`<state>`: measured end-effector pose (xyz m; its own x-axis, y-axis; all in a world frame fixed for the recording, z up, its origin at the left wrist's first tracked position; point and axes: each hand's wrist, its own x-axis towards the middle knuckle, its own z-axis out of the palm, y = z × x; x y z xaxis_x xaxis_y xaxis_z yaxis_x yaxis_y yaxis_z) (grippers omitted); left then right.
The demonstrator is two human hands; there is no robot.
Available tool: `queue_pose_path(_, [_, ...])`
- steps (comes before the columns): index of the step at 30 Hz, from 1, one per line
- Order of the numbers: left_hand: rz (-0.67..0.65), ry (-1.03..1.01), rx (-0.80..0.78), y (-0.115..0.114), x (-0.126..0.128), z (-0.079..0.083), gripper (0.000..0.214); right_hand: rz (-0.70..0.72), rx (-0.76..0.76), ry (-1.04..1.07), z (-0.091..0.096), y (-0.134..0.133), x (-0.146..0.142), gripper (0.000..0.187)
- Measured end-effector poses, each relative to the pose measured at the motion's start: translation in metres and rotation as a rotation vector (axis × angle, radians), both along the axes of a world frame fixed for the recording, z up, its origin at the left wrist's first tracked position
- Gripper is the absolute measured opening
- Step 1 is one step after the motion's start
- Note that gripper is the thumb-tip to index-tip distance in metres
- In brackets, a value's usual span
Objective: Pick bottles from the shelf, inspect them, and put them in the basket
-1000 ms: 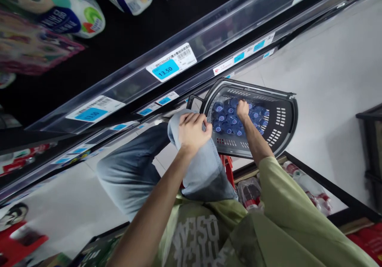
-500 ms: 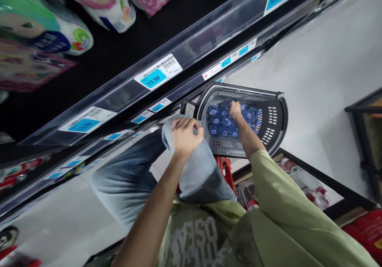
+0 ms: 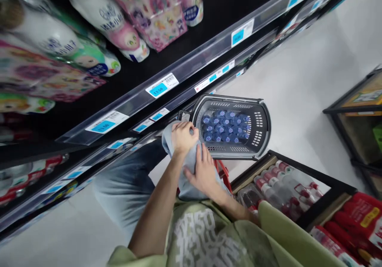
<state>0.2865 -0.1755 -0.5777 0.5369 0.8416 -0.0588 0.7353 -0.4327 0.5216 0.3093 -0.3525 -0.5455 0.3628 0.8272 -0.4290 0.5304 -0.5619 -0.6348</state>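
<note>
My left hand (image 3: 183, 136) rests on my bent knee in light blue jeans (image 3: 188, 185). Its fingers are curled, and thumb and forefinger form a ring with nothing visible inside. Flat on the same leg, just behind it, lies my right hand (image 3: 205, 170), fingers stretched out and holding nothing. Beyond both hands is a dark grey shopping basket (image 3: 266, 117) with slotted walls. Several bottles with blue caps (image 3: 220, 128) stand upright in it, grouped toward the side nearer my knee. Neither hand touches the bottles.
A shelf on the left carries white drink bottles (image 3: 131, 40) and pink patterned packs (image 3: 161, 16), with price labels (image 3: 162, 86) along its edge. At lower right, a dark-framed display (image 3: 328, 183) holds red-capped bottles (image 3: 280, 183) and red packs (image 3: 346, 223). Pale floor (image 3: 295, 84) extends past the basket.
My right hand has left the bottles in the basket and come back onto my leg, opening flat. My left hand stays on the knee. The view has shifted somewhat.
</note>
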Motion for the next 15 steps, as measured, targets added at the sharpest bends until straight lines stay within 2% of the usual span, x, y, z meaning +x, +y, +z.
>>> queue_pose_path(2, [-0.005, 0.001, -0.003, 0.001, 0.0, 0.003, 0.023, 0.024, -0.065, -0.061, 0.005, 0.006, -0.009, 0.103])
queue_pose_path(4, [0.005, 0.027, -0.028, 0.0, 0.0, 0.007, 0.024, 0.015, -0.047, -0.085, 0.004, 0.013, -0.009, 0.097])
queue_pose_path(8, [0.002, 0.079, -0.152, -0.006, -0.003, 0.026, 0.026, -0.067, 0.103, -0.113, -0.003, 0.008, -0.013, 0.076])
queue_pose_path(10, [0.002, 0.067, -0.123, -0.009, -0.006, 0.034, 0.023, -0.106, 0.187, -0.12, -0.013, 0.003, -0.02, 0.07])
queue_pose_path(15, [0.05, 0.016, -0.085, -0.015, -0.017, 0.042, 0.012, -0.151, 0.357, -0.106, -0.036, 0.0, -0.031, 0.072])
